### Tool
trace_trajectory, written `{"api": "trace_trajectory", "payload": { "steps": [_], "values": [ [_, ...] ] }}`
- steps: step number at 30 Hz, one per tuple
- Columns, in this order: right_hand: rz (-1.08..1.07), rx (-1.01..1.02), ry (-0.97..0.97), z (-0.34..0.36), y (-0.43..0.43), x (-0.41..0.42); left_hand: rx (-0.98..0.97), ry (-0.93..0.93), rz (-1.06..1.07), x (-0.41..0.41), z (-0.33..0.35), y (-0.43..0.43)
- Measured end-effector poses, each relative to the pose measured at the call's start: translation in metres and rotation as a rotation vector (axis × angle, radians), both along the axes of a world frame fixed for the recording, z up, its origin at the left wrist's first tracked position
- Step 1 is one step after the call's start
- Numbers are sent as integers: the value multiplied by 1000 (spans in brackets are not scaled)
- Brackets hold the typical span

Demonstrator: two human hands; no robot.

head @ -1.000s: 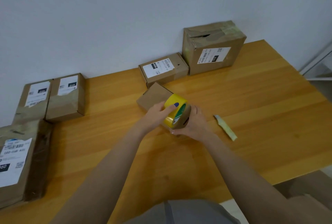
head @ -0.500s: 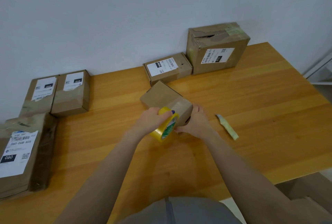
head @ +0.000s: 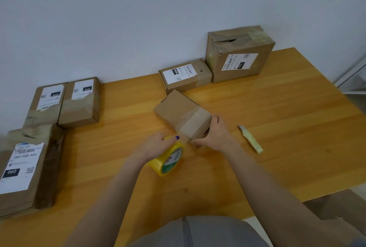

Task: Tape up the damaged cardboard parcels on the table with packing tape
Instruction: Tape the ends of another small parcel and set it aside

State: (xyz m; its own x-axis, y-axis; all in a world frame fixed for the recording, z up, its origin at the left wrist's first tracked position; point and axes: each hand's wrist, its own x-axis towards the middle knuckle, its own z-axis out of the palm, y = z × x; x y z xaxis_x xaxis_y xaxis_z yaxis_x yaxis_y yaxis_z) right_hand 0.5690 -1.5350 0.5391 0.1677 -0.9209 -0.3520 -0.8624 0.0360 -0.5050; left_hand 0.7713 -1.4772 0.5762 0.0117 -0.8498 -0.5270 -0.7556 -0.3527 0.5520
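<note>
Cardboard parcels (head: 237,62): six. Yellow tape roll (head: 168,160): one, gripped by left hand (head: 156,145). Right hand (head: 216,135) clasps middle parcel (head: 178,108).

the white label (head: 18,167) on the big left parcel (head: 40,177) reads "060-068-a05" and, on a black patch, "060". "010" stands on the labels of the far-left small parcel (head: 46,112), its neighbour parcel (head: 81,110) and the tall back-right box (head: 257,44). the tape roll (head: 168,159) has green print too blurred to read.
</note>
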Motion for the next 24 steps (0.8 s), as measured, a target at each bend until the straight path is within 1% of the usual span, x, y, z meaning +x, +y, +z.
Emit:
{"api": "trace_trajectory", "payload": {
  "steps": [2,4,7,12,15,24],
  "values": [
    [12,11,18,-1,1,0,-3,-57,33,-3,-5,1],
    [57,-3,87,-1,2,0,14,-100,58,-6,-7,0],
    [124,15,147,1,1,-1,24,-114,72,-7,-9,2],
    [116,12,84,3,2,-3,48,-48,126,-12,-12,6],
    [90,9,53,2,2,-1,63,-51,139,-15,-11,5],
    [81,33,47,4,1,0,92,-88,151,-15,-11,6]
  ]
}}
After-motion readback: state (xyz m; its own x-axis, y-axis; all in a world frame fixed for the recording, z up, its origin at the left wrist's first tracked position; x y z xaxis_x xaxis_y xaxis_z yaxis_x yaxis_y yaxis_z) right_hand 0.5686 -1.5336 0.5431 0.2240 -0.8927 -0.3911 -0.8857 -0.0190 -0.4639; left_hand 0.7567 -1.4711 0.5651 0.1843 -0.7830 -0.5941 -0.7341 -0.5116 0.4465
